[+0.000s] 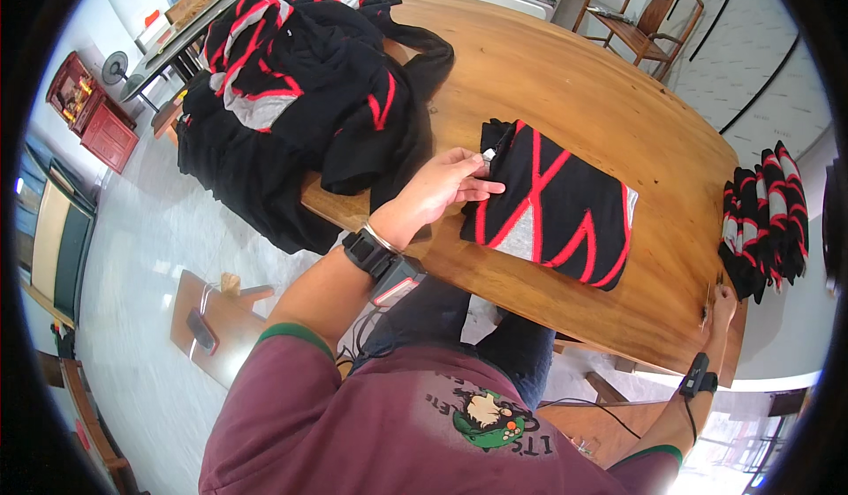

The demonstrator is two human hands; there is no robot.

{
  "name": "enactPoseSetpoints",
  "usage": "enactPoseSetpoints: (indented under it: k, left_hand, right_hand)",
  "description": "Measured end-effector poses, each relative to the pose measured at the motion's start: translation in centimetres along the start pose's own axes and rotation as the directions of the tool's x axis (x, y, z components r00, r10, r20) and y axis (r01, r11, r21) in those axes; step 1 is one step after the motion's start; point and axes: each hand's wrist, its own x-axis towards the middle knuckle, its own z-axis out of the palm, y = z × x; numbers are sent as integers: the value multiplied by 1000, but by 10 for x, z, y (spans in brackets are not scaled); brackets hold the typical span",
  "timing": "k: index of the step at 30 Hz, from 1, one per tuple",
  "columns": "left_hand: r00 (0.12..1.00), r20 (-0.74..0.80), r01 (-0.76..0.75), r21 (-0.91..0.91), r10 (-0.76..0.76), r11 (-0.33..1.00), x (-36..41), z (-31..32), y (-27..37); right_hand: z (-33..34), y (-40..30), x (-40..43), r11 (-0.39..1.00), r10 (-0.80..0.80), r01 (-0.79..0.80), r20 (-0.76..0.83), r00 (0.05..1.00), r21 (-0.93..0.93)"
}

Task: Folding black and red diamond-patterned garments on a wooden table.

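A folded black garment with red lines and grey patches lies on the wooden table before me. At its upper left corner, my left hand pinches a small white tag between thumb and forefinger, its other fingers resting by the fabric. My right hand is far to the right, at the table's right end, its fingers bent beside small, thin dark items. Whether it grips one of them cannot be made out. A large loose heap of similar black garments covers the table's left end.
Several folded garments stand stacked beyond the table's right end. A low wooden stool bearing a phone is on the floor at left. A wooden armchair stands behind the table. A cable runs to my right wrist device.
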Motion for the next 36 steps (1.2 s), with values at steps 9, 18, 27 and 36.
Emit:
enactPoseSetpoints:
  k: [9, 18, 27, 36]
  left_hand:
    - [1000, 6, -3, -1, 3, 1000, -1, 2, 2]
    - [1000, -9, -22, 55, 23, 998, -6, 11, 3]
    - [999, 31, -38, 36, 37, 999, -6, 4, 0]
    - [997, 68, -51, 47, 48, 998, -8, 2, 1]
  right_hand:
    - [51, -280, -47, 821, -227, 243, -95, 969, 517]
    - [106, -514, -181, 525, -846, 820, 40, 531, 227]
    - [132, -529, -181, 485, -874, 869, 56, 482, 98]
    - [139, -535, -182, 451, -892, 886, 41, 449, 105]
